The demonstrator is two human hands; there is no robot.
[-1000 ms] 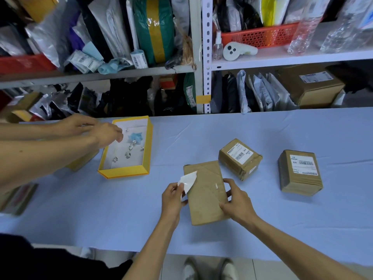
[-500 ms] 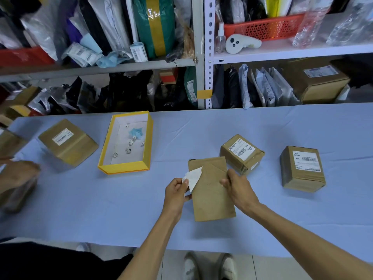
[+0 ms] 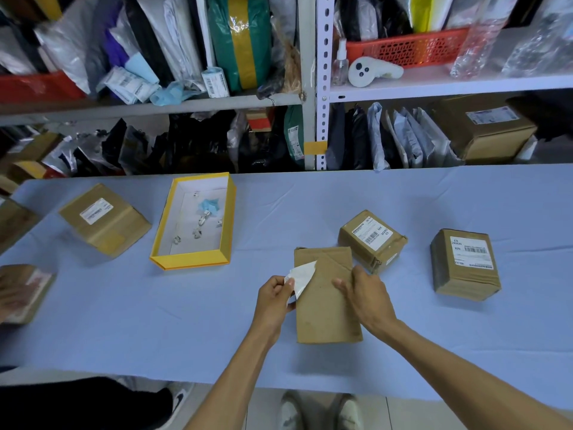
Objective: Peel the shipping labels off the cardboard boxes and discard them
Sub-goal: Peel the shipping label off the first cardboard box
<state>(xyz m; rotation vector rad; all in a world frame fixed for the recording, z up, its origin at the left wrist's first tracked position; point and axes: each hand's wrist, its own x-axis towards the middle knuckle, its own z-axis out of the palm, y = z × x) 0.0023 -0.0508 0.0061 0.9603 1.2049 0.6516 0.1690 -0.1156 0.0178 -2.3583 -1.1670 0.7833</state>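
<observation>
Update: the white paper shipping label (image 3: 302, 276) is fully clear of the flat brown cardboard box (image 3: 325, 315). It's pinched by one end between the thumb and fingers of the left hand (image 3: 274, 297) and sticks up just past the knuckles. The label has barely moved in the last second. What did move is the right hand (image 3: 366, 294), which slid from the box's near right edge up to its far right corner. It rests there with fairly straight fingers, holding the box down on the light blue table (image 3: 124, 321). So the hands are apart, with the box between them.

I'd say the peel on this one is done and only the binning is left. The yellow-rimmed open cardboard tray (image 3: 189, 263), up and left of the left hand, already has little scraps in it, so that looks like the dump spot. Someone else's hands were over that tray a second ago and have pulled away. One of them (image 3: 9, 293) is now far out left on another brown box (image 3: 35, 290), so the reach is free.

Still labelled:
- a small brown box with a barcode label (image 3: 372, 240), just beyond the right fingertips
- a taller brown box (image 3: 465, 268), well out to the right
- a wide brown box (image 3: 104, 220), out past the tray on the left
</observation>
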